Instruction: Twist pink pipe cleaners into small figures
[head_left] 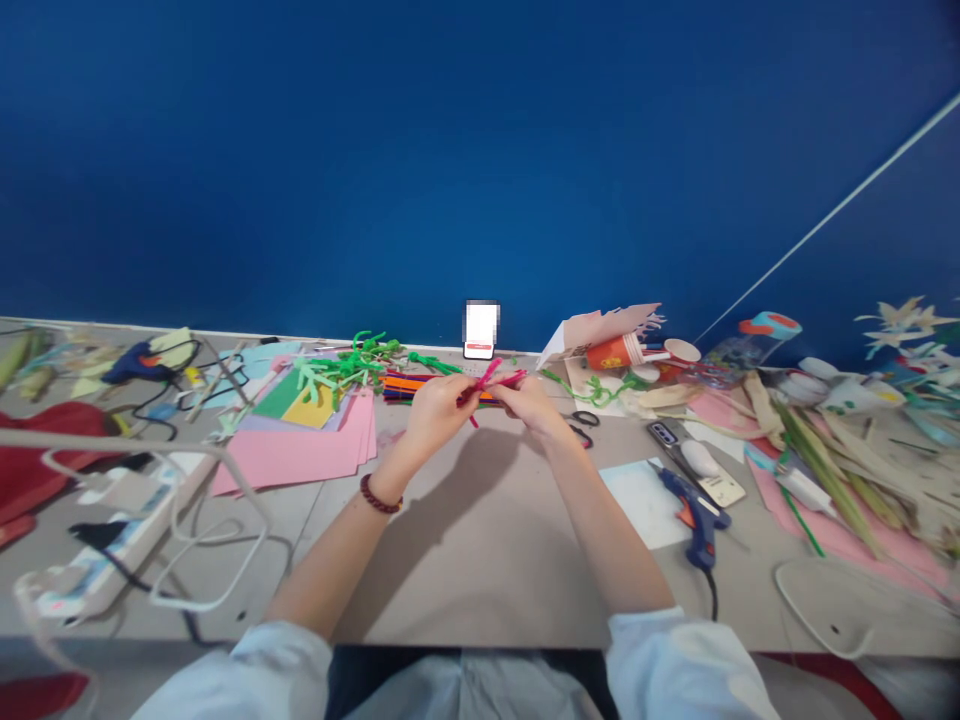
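Observation:
Both hands meet over the far middle of the table, pinching magenta pipe cleaners (490, 372) between them. My left hand (441, 408) has its fingers closed around the left part, and one short end pokes out below. On the other side, my right hand (529, 402) pinches the right part with thumb and fingers. Behind the hands lies a bundle of coloured pipe cleaners (409, 385), orange and purple among them, partly hidden by my left hand. Green pipe cleaners (371, 352), twisted into branching shapes, rest to the left.
A phone (480, 328) stands against the blue wall. Coloured paper sheets (300, 455) and a power strip (124, 535) are at left. Scissors (583, 420), a blue glue gun (697, 515), another phone (664, 436), red paper cups (615, 352) and dried husks (832, 470) lie at right.

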